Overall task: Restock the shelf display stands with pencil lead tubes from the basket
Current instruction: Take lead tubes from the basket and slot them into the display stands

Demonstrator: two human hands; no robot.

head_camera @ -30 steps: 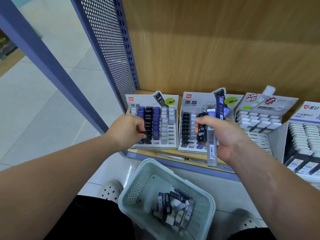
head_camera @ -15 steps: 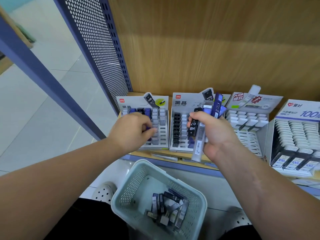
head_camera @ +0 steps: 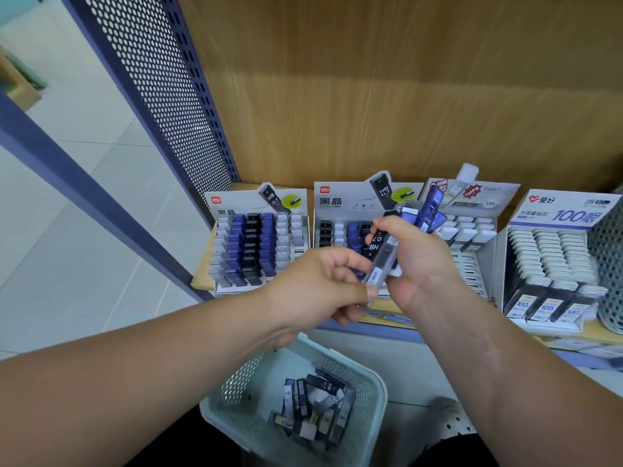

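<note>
4 cardboard display stands [head_camera: 259, 237] are lined up on a wooden shelf [head_camera: 202, 281] just beyond a pale green basket [head_camera: 379, 396]. The basket is set on the floor in front of the shelf, apparently so that stock can be lifted straight up to the stands. Directly above the basket, a bundle of pencil lead tubes [head_camera: 431, 207] is gripped in the curled right hand [head_camera: 421, 264] and fanned upward, seemingly so that single tubes can be drawn out. At least 4 tubes are counted in it: 1 black, 1 clear and 2 blue; more may be hidden. The lower end of the clear tube [head_camera: 379, 269] is pinched between the thumb and fingers of the left hand [head_camera: 320, 288], probably to be pulled free for a slot. Roughly 10 loose tubes [head_camera: 313, 406] are left inside the basket; an exact count cannot be made.
</note>
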